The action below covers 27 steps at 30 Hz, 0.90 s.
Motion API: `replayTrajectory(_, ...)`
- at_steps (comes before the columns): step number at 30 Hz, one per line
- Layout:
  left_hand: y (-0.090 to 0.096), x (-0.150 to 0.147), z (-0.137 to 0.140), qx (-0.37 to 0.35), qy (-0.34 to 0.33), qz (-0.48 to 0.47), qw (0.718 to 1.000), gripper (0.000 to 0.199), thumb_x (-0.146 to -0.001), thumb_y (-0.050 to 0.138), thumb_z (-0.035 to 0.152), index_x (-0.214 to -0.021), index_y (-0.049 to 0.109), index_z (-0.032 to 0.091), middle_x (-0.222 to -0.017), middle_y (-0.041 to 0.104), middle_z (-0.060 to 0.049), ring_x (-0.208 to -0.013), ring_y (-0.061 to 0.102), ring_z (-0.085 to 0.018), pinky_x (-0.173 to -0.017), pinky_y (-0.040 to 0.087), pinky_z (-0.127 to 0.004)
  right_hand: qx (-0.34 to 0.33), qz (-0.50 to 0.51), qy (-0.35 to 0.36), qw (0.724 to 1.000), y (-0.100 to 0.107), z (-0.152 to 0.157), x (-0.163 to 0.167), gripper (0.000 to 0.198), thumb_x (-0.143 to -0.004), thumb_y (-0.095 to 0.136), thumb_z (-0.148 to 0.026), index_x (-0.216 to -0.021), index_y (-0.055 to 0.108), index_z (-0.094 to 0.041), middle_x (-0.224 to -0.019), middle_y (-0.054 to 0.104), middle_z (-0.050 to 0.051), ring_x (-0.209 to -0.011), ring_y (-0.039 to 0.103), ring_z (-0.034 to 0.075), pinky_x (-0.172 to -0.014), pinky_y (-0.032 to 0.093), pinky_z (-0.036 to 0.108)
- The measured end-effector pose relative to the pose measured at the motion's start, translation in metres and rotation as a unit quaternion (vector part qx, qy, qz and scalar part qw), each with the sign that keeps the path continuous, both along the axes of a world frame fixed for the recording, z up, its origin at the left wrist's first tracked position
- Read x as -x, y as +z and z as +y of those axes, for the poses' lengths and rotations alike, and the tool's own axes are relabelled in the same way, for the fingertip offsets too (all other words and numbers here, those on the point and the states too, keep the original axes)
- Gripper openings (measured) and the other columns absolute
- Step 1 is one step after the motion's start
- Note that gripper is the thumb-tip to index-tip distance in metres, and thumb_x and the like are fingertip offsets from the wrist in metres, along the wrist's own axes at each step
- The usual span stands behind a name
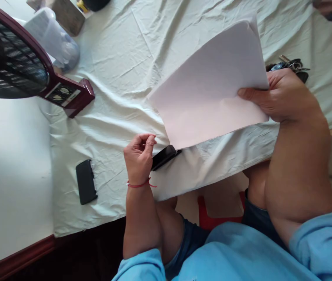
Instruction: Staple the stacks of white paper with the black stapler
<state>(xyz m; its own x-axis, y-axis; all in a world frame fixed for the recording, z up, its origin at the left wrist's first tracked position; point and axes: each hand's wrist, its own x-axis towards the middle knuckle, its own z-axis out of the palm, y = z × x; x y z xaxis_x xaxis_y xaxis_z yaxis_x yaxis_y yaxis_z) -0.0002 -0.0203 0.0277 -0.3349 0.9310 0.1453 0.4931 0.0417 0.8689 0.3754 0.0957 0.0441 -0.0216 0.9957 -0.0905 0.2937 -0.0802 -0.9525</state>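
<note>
Room: one white wall on the left, dark red trim along its lower edge.
Counter: one counter, spread with a creased cream cloth; its near edge slants above the person's legs.
Person: one, seated, in a light blue shirt and dark blue shorts.
Appliance: one, maroon, with a dark grille and a control panel, at the left.
Paper: one sheaf of white paper, sheet count unclear, raised over the counter before the person; its near left corner overlaps the black device in view.
Tub: one translucent plastic tub, behind the appliance, beside one brown block.
Hands: two. The right hand has its grip closed on the sheaf's right edge, thumb on top. The left hand has its grip clenched, thumb against forefinger.
Black device: one, partly hidden, just beside the left hand.
Black case: one flat case, farther left.
Keys: one bunch, beyond the right hand; number unclear.
Bracelet: one red string, left wrist.
</note>
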Motion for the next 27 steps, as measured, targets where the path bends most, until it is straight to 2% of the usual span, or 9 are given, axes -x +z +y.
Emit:
replayTrajectory(4, -0.004, -0.005, 0.000, 0.013, -0.024, 0.028, 0.999, 0.018, -0.098, 0.082, 0.038, -0.091, 0.085, 0.023, -0.077, 0.079, -0.002, -0.069, 0.069, -0.018, -0.067, 0.052, -0.026, -0.013, 0.011, 0.004, 1.000, 0.000, 0.000, -0.008, 0.026, -0.090, 0.097, -0.036, -0.086, 0.084, -0.013, -0.090, 0.078, 0.002, -0.073, 0.062, 0.008, -0.073, 0.067, 0.029)
replayTrajectory(7, -0.008, -0.007, 0.001, 0.040, -0.048, 0.065, 0.996, 0.020, -0.098, 0.080, 0.039, -0.086, 0.084, 0.024, -0.072, 0.076, -0.001, -0.063, 0.065, -0.018, -0.065, 0.049, -0.029, -0.008, 0.019, 0.004, 1.000, 0.001, -0.001, -0.011, 0.025, -0.088, 0.097, -0.035, -0.085, 0.083, -0.014, -0.090, 0.079, 0.002, -0.072, 0.062, 0.008, -0.067, 0.065, 0.027)
replayTrajectory(11, -0.010, -0.006, 0.001, 0.054, -0.060, 0.101, 0.992, 0.021, -0.099, 0.078, 0.040, -0.086, 0.084, 0.024, -0.072, 0.076, -0.001, -0.066, 0.067, -0.020, -0.069, 0.047, -0.031, 0.013, 0.002, 0.006, 1.000, 0.005, -0.002, -0.006, 0.013, -0.092, 0.090, -0.021, -0.084, 0.084, -0.013, -0.089, 0.078, 0.003, -0.076, 0.066, 0.011, -0.080, 0.071, 0.035)
replayTrajectory(14, -0.012, -0.003, 0.003, 0.060, -0.064, 0.111, 0.990, 0.023, -0.103, 0.074, 0.042, -0.090, 0.085, 0.025, -0.073, 0.075, -0.001, -0.068, 0.065, -0.021, -0.071, 0.045, -0.032, 0.008, -0.008, 0.011, 1.000, 0.007, -0.002, -0.002, 0.011, -0.094, 0.088, -0.020, -0.087, 0.084, -0.013, -0.089, 0.077, 0.002, -0.079, 0.068, 0.012, -0.089, 0.073, 0.038)
replayTrajectory(19, -0.022, 0.001, 0.007, 0.058, -0.078, 0.124, 0.987, 0.031, -0.115, 0.059, 0.047, -0.102, 0.079, 0.027, -0.082, 0.070, -0.003, -0.078, 0.061, -0.025, -0.080, 0.045, -0.034, 0.003, -0.008, 0.020, 1.000, 0.006, 0.000, 0.000, 0.012, -0.093, 0.090, -0.025, -0.092, 0.086, -0.014, -0.094, 0.080, 0.002, -0.078, 0.067, 0.010, -0.083, 0.072, 0.033)
replayTrajectory(23, -0.031, -0.005, 0.010, 0.063, -0.095, 0.231, 0.966, 0.018, -0.111, 0.061, 0.033, -0.095, 0.066, 0.028, -0.092, 0.071, -0.008, -0.095, 0.062, -0.032, -0.093, 0.047, -0.042, 0.015, 0.004, 0.004, 1.000, 0.003, 0.002, 0.004, 0.006, -0.092, 0.089, -0.019, -0.091, 0.088, -0.013, -0.092, 0.080, 0.003, -0.077, 0.065, 0.011, -0.085, 0.072, 0.037)
replayTrajectory(27, -0.033, -0.013, 0.013, 0.096, -0.105, 0.308, 0.941, 0.018, -0.111, 0.054, 0.026, -0.093, 0.057, 0.028, -0.101, 0.072, -0.013, -0.102, 0.063, -0.036, -0.099, 0.046, -0.048, 0.023, 0.007, -0.019, 1.000, 0.000, 0.002, 0.008, 0.002, -0.093, 0.089, -0.014, -0.094, 0.089, -0.012, -0.096, 0.081, 0.005, -0.078, 0.066, 0.012, -0.090, 0.071, 0.042)
